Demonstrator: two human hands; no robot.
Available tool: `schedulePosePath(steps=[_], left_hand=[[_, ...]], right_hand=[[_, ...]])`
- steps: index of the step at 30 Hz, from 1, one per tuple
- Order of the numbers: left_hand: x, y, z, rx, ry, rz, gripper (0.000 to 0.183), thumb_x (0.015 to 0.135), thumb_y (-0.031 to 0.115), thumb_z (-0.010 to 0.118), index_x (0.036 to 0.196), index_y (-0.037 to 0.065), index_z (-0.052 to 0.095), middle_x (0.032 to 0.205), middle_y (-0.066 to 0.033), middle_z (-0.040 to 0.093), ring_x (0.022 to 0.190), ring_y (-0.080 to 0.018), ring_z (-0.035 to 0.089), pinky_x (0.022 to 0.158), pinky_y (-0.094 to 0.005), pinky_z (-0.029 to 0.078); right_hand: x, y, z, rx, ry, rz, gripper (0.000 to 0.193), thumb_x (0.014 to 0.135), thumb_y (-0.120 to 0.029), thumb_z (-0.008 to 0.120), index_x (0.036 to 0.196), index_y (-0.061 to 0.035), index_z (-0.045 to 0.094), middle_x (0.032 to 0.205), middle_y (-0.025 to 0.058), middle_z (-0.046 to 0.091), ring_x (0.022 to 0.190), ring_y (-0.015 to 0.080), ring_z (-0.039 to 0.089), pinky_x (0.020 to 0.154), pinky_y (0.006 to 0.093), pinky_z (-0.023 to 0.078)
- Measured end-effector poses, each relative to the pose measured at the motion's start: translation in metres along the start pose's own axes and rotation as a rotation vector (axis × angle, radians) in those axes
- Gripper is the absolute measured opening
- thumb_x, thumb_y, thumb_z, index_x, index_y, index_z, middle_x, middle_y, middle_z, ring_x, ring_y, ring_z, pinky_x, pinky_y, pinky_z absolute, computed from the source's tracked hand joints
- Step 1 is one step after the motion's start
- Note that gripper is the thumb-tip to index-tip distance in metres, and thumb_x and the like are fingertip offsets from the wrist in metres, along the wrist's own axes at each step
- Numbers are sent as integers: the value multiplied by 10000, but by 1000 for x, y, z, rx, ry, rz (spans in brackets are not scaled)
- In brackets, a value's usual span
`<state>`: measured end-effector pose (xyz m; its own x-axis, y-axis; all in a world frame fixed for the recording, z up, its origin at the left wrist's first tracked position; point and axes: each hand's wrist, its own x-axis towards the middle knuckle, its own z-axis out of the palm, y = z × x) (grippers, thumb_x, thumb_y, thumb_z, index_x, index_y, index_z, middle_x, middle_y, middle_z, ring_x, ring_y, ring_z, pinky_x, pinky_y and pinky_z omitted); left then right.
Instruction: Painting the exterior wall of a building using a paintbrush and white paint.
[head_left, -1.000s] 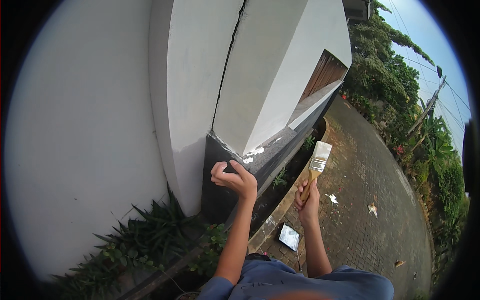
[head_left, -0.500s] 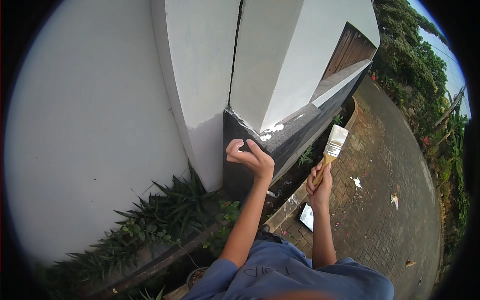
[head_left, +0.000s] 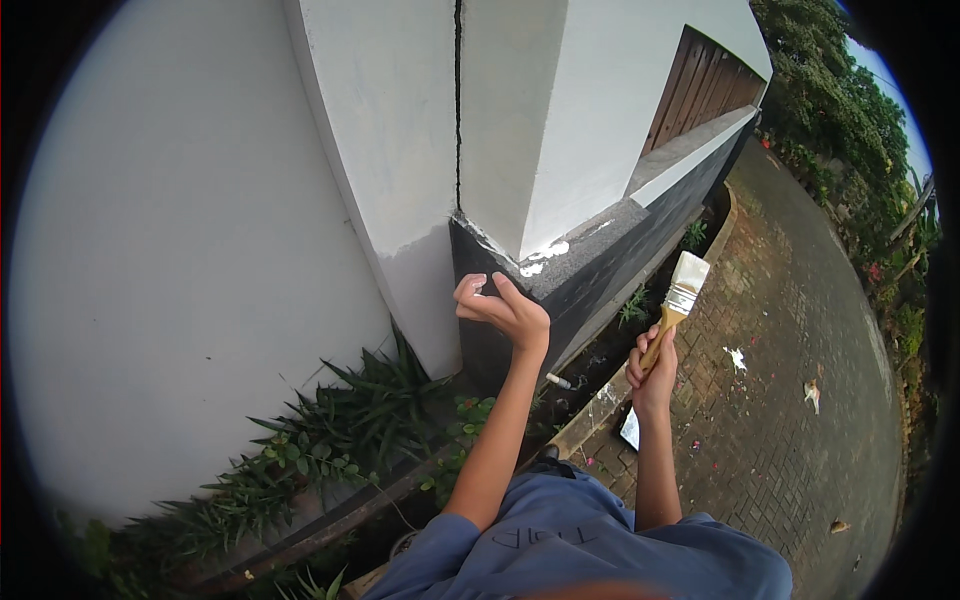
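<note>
In my right hand (head_left: 652,370) is a flat paintbrush (head_left: 676,305), its wooden handle gripped and its broad, white-coated bristles pointing up. My left hand (head_left: 512,312) is raised in front of the wall's black base (head_left: 490,345). Its fingers bend over, the thumb stands apart from them, and nothing is held; some white shows on the fingertips. Just beyond that hand, white smears (head_left: 545,258) lie on the grey stone ledge (head_left: 590,245) at the foot of the white pillar (head_left: 505,120). A dark vertical crack (head_left: 458,110) runs down the wall to the left of the pillar.
Spiky green plants (head_left: 350,405) grow along the wall at lower left. A kerb (head_left: 585,425) borders a planting strip holding a small white cylindrical object (head_left: 559,381). On the brick paving (head_left: 770,440) are a white splash (head_left: 736,358) and a pale tray-like object (head_left: 630,428), partly behind my right forearm.
The view has shifted slightly, and the paintbrush and right hand now appear a little farther right. The left hand keeps its curled pose; the right grip is unchanged.
</note>
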<state>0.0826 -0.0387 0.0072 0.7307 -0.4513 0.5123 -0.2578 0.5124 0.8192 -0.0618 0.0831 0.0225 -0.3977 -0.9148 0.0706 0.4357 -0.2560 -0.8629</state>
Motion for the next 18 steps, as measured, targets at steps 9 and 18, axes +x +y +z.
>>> schedulePosePath(steps=[9, 18], left_hand=[[-3, 4, 1, -11, 7, -56, 174, 860, 94, 438, 973, 4, 339, 1033, -169, 384, 962, -267, 286, 898, -393, 198], [1, 6, 3, -14, 40, -143, 183, 905, 168, 406, 948, 7, 329, 1001, -160, 352, 915, -250, 264, 843, -375, 269]], right_hand=[[0, -4, -5, 9, -9, -19, 367, 970, -433, 325, 907, -89, 435, 744, 12, 459, 380, 51, 293, 317, 185, 198], [-14, -11, -39, 24, 105, -53, 340, 976, -408, 318, 910, -93, 429, 742, 8, 452, 376, 50, 279, 314, 190, 198]])
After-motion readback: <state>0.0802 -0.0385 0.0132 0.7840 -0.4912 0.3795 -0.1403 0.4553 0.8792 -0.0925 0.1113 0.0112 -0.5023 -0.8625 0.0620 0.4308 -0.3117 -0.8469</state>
